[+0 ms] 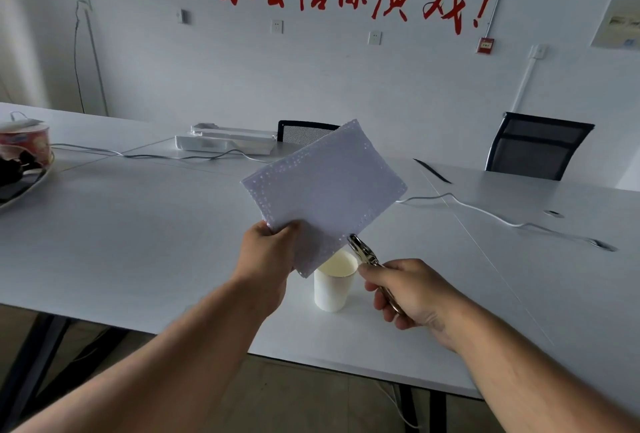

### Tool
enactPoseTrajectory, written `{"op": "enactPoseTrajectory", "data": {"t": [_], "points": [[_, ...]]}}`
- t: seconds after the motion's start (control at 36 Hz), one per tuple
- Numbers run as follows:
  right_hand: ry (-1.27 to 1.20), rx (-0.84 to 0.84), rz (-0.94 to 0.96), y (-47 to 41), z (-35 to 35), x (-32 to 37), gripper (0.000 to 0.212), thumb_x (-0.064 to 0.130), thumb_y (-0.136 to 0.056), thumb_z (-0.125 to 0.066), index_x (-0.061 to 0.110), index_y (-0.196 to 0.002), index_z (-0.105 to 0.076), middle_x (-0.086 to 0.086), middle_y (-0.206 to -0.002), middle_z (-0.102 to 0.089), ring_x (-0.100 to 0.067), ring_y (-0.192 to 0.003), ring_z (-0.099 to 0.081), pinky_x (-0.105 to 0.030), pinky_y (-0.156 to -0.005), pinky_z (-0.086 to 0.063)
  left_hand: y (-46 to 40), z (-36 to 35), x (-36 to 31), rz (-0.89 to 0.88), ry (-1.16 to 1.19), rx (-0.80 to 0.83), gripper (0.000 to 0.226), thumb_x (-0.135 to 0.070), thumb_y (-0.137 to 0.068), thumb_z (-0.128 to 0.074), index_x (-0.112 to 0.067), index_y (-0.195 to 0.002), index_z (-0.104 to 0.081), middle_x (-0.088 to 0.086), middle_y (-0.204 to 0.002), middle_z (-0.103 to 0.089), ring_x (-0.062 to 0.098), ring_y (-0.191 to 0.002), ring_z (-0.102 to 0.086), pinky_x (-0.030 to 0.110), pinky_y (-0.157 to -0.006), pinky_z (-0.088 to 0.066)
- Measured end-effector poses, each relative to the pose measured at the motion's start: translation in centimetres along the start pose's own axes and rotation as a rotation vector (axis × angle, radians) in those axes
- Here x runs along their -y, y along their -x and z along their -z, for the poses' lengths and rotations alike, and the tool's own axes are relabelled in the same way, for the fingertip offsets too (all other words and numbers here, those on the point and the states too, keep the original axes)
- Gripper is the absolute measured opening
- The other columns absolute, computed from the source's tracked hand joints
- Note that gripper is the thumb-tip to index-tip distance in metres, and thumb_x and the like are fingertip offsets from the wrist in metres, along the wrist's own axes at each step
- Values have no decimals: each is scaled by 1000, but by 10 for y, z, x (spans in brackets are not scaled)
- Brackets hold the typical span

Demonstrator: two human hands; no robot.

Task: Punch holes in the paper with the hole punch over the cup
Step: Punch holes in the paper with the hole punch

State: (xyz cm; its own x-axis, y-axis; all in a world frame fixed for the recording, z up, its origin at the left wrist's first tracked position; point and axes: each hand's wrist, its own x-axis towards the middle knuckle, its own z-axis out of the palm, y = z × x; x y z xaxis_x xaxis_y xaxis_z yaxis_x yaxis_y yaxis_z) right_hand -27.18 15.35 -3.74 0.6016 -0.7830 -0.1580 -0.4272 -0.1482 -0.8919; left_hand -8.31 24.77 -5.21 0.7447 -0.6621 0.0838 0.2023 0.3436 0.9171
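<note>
My left hand grips the near corner of a white paper sheet, held tilted in the air above the table. Rows of small punched holes run along the sheet's edges. My right hand holds a metal plier-type hole punch, whose jaws meet the paper's lower right edge. Directly below stands a white paper cup, upright on the white table, its rim partly hidden by the paper.
A white flat device with a cable lies at the back. A red printed tub and a plate sit at the far left. Two black mesh chairs stand behind the table. A white cable crosses the right side.
</note>
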Motion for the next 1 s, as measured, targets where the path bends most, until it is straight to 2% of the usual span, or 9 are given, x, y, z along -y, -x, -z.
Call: {"op": "enactPoseTrajectory", "data": {"t": [0.14, 0.28, 0.53, 0.81, 1.0], "points": [[43, 11, 18, 2, -4, -1, 37, 49, -86, -71, 12, -80, -71, 1, -56, -64, -15, -47, -55, -24, -43, -39, 1, -1, 1, 1, -2, 23, 14, -10, -77, -69, -5, -88, -77, 14, -88, -78, 30, -79, -70, 44, -74, -54], [54, 13, 34, 1, -10, 3, 37, 49, -86, -71, 13, -78, -71, 2, -55, -63, -15, -46, -53, -24, -43, -35, 0, -2, 2, 4, -5, 1, 20, -3, -86, -64, 11, -100, -68, 19, -90, -71, 30, -83, -63, 45, -74, -47], [49, -1, 16, -2, -13, 6, 37, 49, -86, -71, 12, -78, -71, 0, -54, -59, -15, -42, -46, -22, -42, -29, -2, -1, 4, 8, -22, -12, 16, 0, -89, -64, 6, -101, -71, 16, -93, -76, 30, -84, -69, 42, -75, -54], [52, 5, 9, -5, -14, 4, 37, 48, -87, -70, 13, -76, -68, -1, -51, -55, -16, -41, -42, -19, -39, -27, -1, -3, 6, 20, -24, -15, 14, -1, -89, -64, 6, -100, -70, 13, -90, -75, 29, -83, -68, 42, -74, -53], [70, -10, 14, -7, -14, 3, 40, 51, -84, -71, 14, -71, -64, -1, -50, -49, -16, -38, -37, -16, -36, -26, 0, -3, 5, 28, -45, -14, 16, -2, -88, -65, 6, -101, -71, 17, -90, -74, 30, -82, -66, 43, -72, -50]]}}
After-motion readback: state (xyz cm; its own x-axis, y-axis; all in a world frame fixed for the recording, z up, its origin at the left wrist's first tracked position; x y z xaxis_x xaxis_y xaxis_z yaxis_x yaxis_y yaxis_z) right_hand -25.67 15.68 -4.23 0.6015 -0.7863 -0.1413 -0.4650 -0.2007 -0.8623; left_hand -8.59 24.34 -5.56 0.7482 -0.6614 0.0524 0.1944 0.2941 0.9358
